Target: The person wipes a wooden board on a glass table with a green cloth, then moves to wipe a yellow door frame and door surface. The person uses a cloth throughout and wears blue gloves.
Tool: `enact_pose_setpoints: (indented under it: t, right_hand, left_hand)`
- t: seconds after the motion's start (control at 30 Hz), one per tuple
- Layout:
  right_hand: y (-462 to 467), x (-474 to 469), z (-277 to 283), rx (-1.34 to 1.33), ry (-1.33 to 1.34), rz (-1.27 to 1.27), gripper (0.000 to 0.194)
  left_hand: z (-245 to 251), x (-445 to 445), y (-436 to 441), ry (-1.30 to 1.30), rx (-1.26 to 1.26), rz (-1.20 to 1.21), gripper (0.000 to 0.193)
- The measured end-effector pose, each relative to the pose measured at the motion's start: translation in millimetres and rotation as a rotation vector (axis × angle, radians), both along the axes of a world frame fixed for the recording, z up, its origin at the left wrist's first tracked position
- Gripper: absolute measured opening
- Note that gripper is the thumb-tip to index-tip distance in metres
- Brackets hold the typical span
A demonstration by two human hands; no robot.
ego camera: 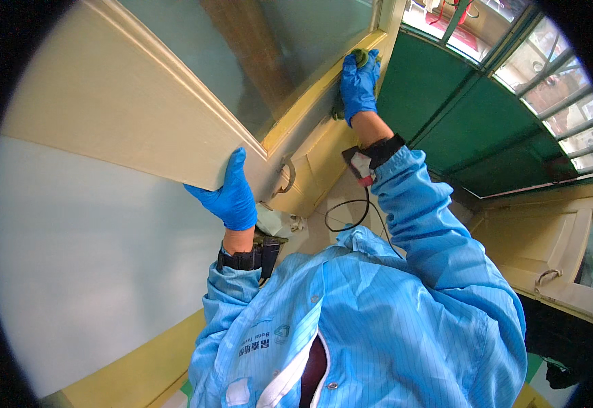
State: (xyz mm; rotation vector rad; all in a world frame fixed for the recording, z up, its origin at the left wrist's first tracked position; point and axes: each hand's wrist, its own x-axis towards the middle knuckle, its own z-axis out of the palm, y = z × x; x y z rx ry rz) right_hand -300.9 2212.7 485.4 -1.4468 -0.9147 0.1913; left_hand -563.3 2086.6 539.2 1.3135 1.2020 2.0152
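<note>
My left hand (pixel 232 196), in a blue glove, grips the edge of a cream-painted door (pixel 123 102) with a glass pane (pixel 306 56) and a curved handle (pixel 288 175). Farther out, my right hand (pixel 360 84), gloved the same way, is closed on a dark green cloth or pad (pixel 361 57) at the yellowish frame strip beside the glass. Its exact shape is mostly hidden by the fingers. Both wrists wear black straps, and the right one carries a small device (pixel 361 166) with a black cable.
Green panels (pixel 454 107) with a barred window (pixel 567 97) above stand at the right. A cream cabinet with a metal handle (pixel 549 276) is at the lower right. A whitish crumpled bag (pixel 274 220) lies below the door. A white panel (pixel 97 245) fills the left.
</note>
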Motion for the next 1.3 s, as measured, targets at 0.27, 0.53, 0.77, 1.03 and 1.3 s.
enact_pose_setpoints:
  t: [0.27, 0.53, 0.77, 1.03, 1.3]
  right_hand:
    - [-34, -50, -12, -0.011, 0.076, 0.049, 0.083]
    - [-64, -94, -20, -0.038, 0.078, 0.061, 0.077]
    - [-94, -113, -15, -0.084, 0.154, 0.221, 0.082]
    - [-112, -123, -17, -0.094, 0.192, 0.28, 0.08]
    - [-122, -114, -18, -0.165, 0.248, 0.363, 0.077]
  left_hand:
    - [-3, -2, 1, -0.004, -0.054, 0.007, 0.084]
    - [1, 0, 0, 0.03, -0.068, 0.037, 0.083]
    - [-1, 0, 2, 0.038, -0.027, 0.022, 0.075]
    - [-4, 1, 4, 0.04, -0.021, 0.077, 0.066]
    - [-7, -1, 8, 0.123, -0.032, 0.143, 0.063]
